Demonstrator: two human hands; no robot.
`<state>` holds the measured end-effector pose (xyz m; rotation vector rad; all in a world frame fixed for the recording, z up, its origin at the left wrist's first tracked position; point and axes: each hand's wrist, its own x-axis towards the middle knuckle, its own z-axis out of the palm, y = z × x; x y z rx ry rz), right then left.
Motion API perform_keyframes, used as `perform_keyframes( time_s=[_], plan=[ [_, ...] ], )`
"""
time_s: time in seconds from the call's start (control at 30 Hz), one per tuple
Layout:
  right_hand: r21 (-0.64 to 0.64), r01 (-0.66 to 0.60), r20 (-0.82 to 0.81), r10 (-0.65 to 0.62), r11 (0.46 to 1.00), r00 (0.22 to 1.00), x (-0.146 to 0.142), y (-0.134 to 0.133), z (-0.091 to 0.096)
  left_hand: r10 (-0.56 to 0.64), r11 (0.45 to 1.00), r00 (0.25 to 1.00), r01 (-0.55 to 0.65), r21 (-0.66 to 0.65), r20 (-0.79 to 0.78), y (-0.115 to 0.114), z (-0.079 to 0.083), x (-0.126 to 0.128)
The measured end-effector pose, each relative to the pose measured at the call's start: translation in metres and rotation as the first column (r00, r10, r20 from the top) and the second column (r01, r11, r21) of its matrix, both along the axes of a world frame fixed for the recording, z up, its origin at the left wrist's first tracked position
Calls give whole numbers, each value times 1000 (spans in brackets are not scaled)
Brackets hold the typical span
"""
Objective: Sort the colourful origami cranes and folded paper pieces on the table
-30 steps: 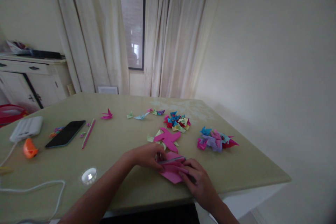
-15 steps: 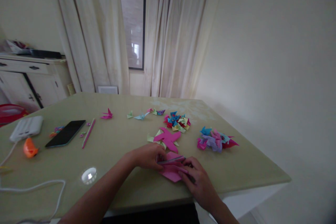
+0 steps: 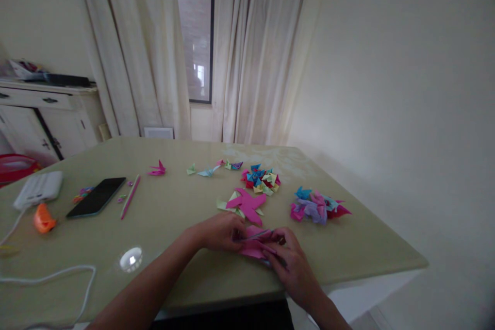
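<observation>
1. Green table (image 3: 375,247); landmark: pink pinwheel-shaped paper (image 3: 247,203).
2. Pink folded paper (image 3: 253,250) just nearside of landmark, pinched by left hand (image 3: 222,232) and right hand (image 3: 292,263).
3. Landmark crowds left hand.
4. Multicoloured pile (image 3: 261,180) beyond landmark; 2nd pile (image 3: 319,207) right; phone (image 3: 96,197) well left.

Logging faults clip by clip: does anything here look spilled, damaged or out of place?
Nothing stands out: the left hand and right hand hold folded pink paper, a pink pinwheel shape lies beyond it, and no spill or damage shows on the table.
</observation>
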<state>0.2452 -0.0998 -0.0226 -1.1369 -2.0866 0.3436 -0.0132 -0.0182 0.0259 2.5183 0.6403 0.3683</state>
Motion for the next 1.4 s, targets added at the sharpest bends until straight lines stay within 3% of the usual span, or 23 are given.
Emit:
perform_keyframes(
  time_s=[0.2,0.37,0.43,0.6,0.7,0.83,0.93,1.1,1.4],
  plan=[
    [74,105,-138,-94,992,986,2,6,-4,15,996,998,-21,92,62,-2,3,5],
    [87,233,-365,-186,969,912,7,12,-11,87,974,988,-112,196,129,-5,2,8],
    [12,206,-404,-184,978,896,8,14,-12,94,975,979,-127,180,181,-8,0,8],
    [-174,-8,-438,-70,985,896,7,13,-5,77,972,955,-136,192,285,-13,-6,11],
    [-151,-11,-436,-57,988,898,8,11,-3,94,971,960,-147,189,263,-14,-8,13],
    [-123,48,-431,-97,991,897,9,10,-1,154,984,968,-168,61,196,-15,-11,14],
    [-144,60,-418,-116,988,901,8,9,1,101,978,988,-120,173,116,-14,-15,15],
    [-109,9,-409,-53,994,911,5,8,5,90,917,996,-85,390,6,-11,-23,19],
    [-64,-148,-374,113,987,920,6,-3,13,193,885,979,-143,443,-69,-8,-32,24]
  ],
)
